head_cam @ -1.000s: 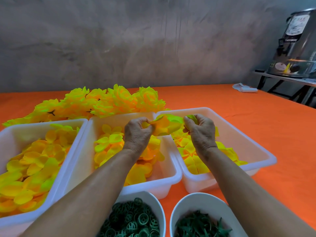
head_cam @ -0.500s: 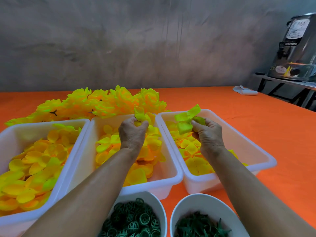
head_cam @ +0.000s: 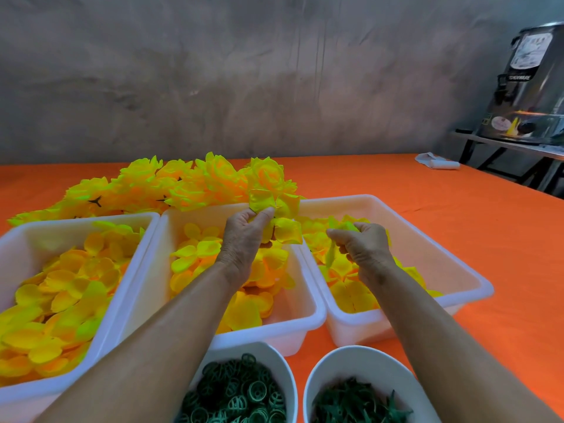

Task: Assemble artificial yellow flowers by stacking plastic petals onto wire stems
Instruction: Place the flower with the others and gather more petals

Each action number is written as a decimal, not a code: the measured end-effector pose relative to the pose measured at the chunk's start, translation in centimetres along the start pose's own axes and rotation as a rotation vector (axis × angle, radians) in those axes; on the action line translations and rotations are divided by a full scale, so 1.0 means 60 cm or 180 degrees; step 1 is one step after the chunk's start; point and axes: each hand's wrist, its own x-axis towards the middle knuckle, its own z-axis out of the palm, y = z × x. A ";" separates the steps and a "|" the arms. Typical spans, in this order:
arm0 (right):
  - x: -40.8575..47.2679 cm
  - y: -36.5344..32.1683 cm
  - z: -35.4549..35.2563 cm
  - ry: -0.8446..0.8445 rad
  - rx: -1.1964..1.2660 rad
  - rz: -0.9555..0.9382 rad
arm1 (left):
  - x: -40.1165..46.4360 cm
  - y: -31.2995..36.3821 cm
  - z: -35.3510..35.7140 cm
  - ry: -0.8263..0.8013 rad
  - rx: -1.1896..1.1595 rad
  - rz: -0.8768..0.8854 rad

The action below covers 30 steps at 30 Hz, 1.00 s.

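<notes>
A person's left hand is raised above the middle white tray, fingers curled around a partly built yellow flower, probably to keep its stacked layers steady; no wire stem is visible. The right hand dips into the right tray, fingertips pinching a loose petal, likely the next layer. Three trays of petals sit within easy reach, with finished flowers piled behind them.
</notes>
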 end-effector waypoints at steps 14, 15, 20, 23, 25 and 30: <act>-0.040 -0.032 0.007 -0.1253 0.0009 -0.0779 | -0.009 0.001 0.007 -0.0738 -0.0231 -0.0123; -0.040 -0.031 0.006 -0.1433 0.0025 -0.0747 | -0.010 0.001 0.008 -0.0796 -0.0233 -0.0113; -0.036 -0.026 0.007 -0.1456 0.0196 -0.0784 | -0.013 -0.001 0.008 -0.0950 -0.0199 -0.0135; -0.037 -0.025 0.008 -0.1324 0.0183 -0.0989 | -0.014 -0.003 0.008 -0.1040 -0.0146 -0.0142; -0.037 -0.024 0.007 -0.1266 0.0328 -0.1067 | -0.014 -0.005 0.008 -0.1114 -0.0116 -0.0131; -0.033 -0.021 0.007 -0.1156 0.0365 -0.1104 | -0.014 -0.005 0.008 -0.1049 -0.0207 -0.0154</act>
